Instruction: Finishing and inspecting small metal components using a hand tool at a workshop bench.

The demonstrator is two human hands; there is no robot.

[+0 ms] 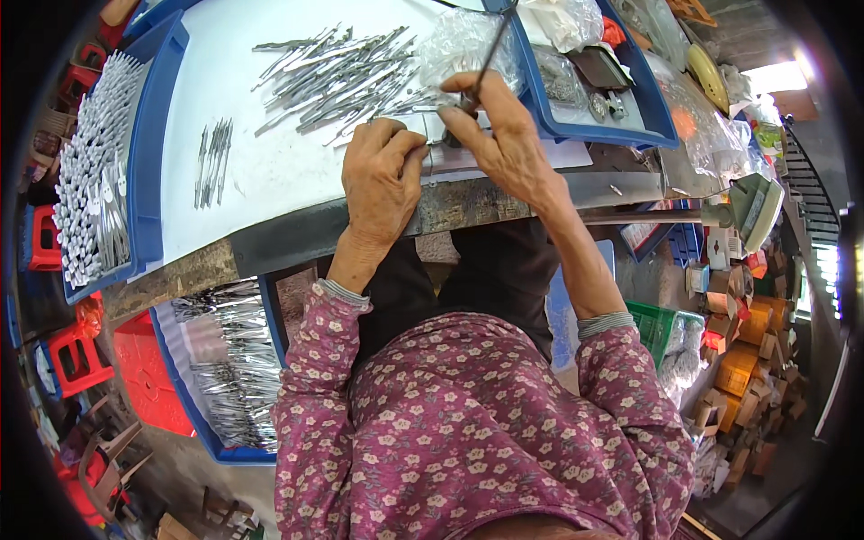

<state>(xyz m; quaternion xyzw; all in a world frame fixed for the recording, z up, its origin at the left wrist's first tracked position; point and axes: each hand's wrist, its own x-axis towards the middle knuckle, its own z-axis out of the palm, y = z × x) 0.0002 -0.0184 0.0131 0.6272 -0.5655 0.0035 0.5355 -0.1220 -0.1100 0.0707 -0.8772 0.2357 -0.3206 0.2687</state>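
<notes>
At the near edge of the white-topped bench, my left hand (382,180) is closed in a pinch, its fingertips at a small metal fixture. What it pinches is too small and hidden to make out. Just to its right, my right hand (506,135) has thumb and fingers around the dark handle of a thin rod-like tool (490,54), which slants up and away. Beyond both hands lies a loose pile of thin silvery metal strips (346,79). A few more strips (213,162) lie side by side to the left.
A blue tray (151,171) of white-ended pieces stands at the left. Another blue tray (661,126) holds bags and small parts at the right, beside clear plastic film (463,45). Below the bench, a blue bin (243,454) holds metal pieces near red stools (76,360).
</notes>
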